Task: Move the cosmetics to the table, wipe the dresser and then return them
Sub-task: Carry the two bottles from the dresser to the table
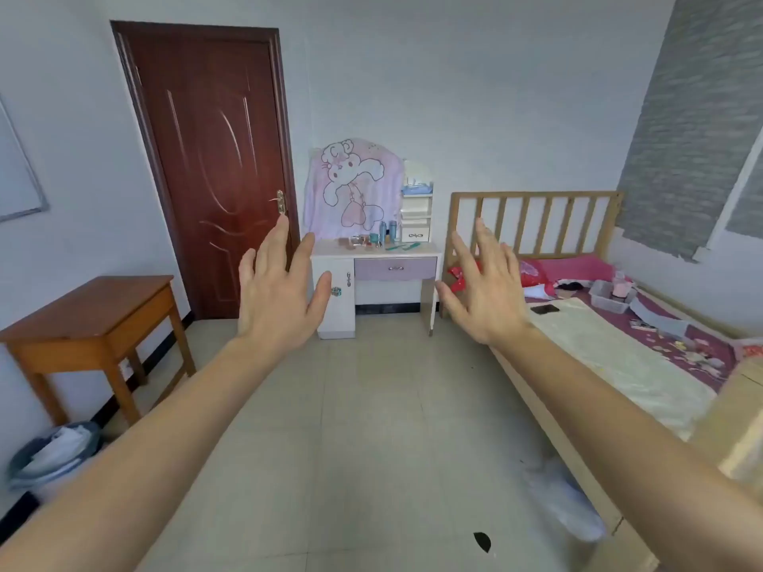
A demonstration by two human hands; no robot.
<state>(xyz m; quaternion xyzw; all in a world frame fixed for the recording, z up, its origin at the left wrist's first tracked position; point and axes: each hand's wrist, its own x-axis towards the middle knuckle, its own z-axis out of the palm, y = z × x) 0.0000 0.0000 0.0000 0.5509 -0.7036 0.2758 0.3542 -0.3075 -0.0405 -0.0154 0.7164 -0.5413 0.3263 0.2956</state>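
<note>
Small cosmetics [382, 239], teal bottles, pots and combs, stand clustered on the white dresser with lilac drawer [395, 268] at 12 o'clock, well apart from us. We judge them light, rigid and slick, some perhaps glass: take each round the body, upright. Left grip [277, 297] and right grip [487, 289] are spread, holding nothing. Brown wooden desk [84, 309] at 9; slatted wooden bed [536, 196] at 3 narrows the way.

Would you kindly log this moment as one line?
left hand: open, empty | right hand: open, empty | cosmetics: on dresser | phase: nothing moved yet
</note>
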